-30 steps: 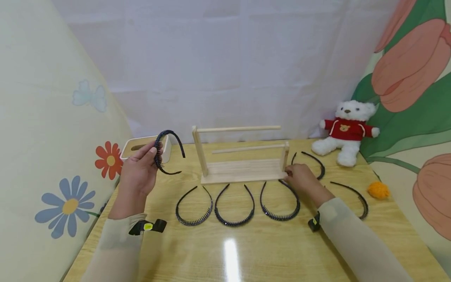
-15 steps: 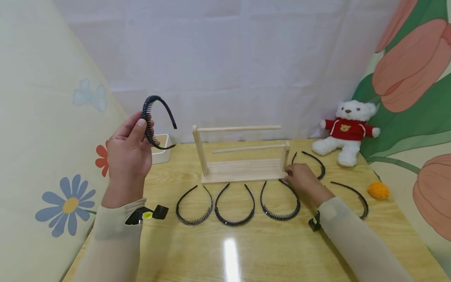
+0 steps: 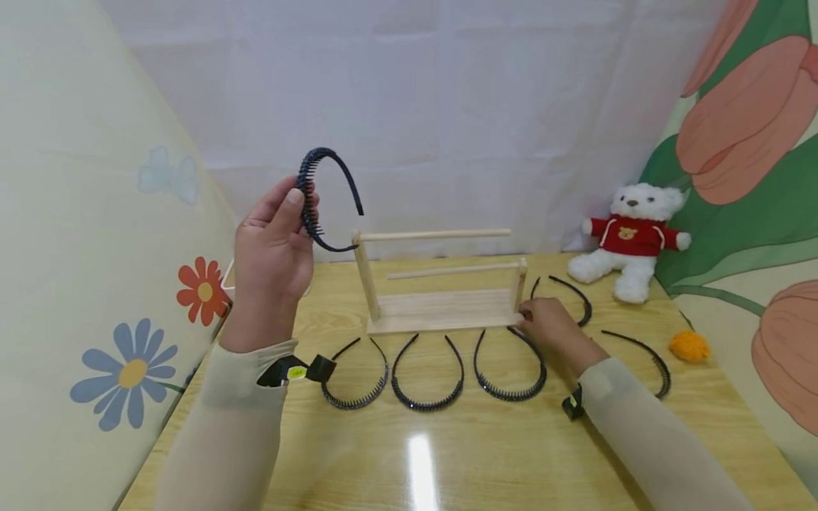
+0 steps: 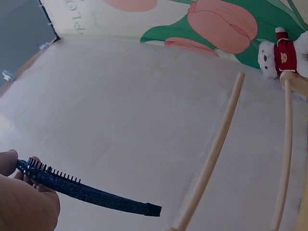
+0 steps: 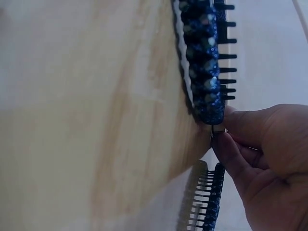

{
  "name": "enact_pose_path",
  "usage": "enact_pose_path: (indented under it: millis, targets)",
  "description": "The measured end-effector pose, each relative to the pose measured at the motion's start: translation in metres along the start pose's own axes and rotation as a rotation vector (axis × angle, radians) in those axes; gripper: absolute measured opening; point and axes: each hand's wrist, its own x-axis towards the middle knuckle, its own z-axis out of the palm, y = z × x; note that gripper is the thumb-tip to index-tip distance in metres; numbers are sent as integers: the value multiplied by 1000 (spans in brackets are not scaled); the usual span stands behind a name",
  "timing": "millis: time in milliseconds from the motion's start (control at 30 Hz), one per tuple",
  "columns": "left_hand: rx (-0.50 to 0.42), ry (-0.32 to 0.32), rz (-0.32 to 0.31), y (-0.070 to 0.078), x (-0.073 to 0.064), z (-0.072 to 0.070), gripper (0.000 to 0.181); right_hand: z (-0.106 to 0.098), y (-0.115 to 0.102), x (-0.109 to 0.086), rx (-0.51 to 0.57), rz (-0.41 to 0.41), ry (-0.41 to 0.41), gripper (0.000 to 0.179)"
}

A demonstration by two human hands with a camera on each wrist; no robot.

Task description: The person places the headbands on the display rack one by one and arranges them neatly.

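Observation:
My left hand [image 3: 275,248] pinches a dark toothed headband [image 3: 317,154] between thumb and fingers, raised beside the left post of a wooden rack [image 3: 441,309]. In the left wrist view, the headband's free end [image 4: 115,201] points toward the rack's upper rod [image 4: 211,159]. At the rack's right end, my right hand [image 3: 554,328] grips the corner of its base with curled fingers. Three similar headbands lie in a row before the rack: a left one [image 3: 351,405], a middle one [image 3: 427,407] and a right one [image 3: 511,395].
Beyond my right hand lie another headband [image 3: 583,309] and, nearer, one partly hidden by my sleeve [image 3: 664,369]. A white teddy bear [image 3: 633,241] in a red top sits at the back right, near an orange fuzzy ball [image 3: 689,346]. My left arm mostly hides a white box.
My left hand has lifted the headband from near the white box, then carried it rightward to the rack's left post. My right hand has stayed at the base corner.

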Motion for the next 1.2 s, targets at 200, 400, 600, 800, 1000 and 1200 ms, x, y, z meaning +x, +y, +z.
enact_pose_path:
  millis: [200,400,600,800,1000,1200]
  targets:
    - [81,25,-75,-25,3,0,17,1,0,1,-1,-10,6,13]
    - [190,70,-132,-52,-1,-13,25,3,1,0,3,-18,9,13]
    - [262,103,-175,-73,-8,-24,25,3,2,0,4,-20,19,12]
    - [256,111,-196,-91,-14,-28,29,2,2,0,-2,-16,32,11]
    - [236,121,-210,-104,-18,-30,29,1,0,-1,10,-16,36,12]
    - [254,120,-207,-116,-19,-30,32,1,0,-2,6,-20,32,13]
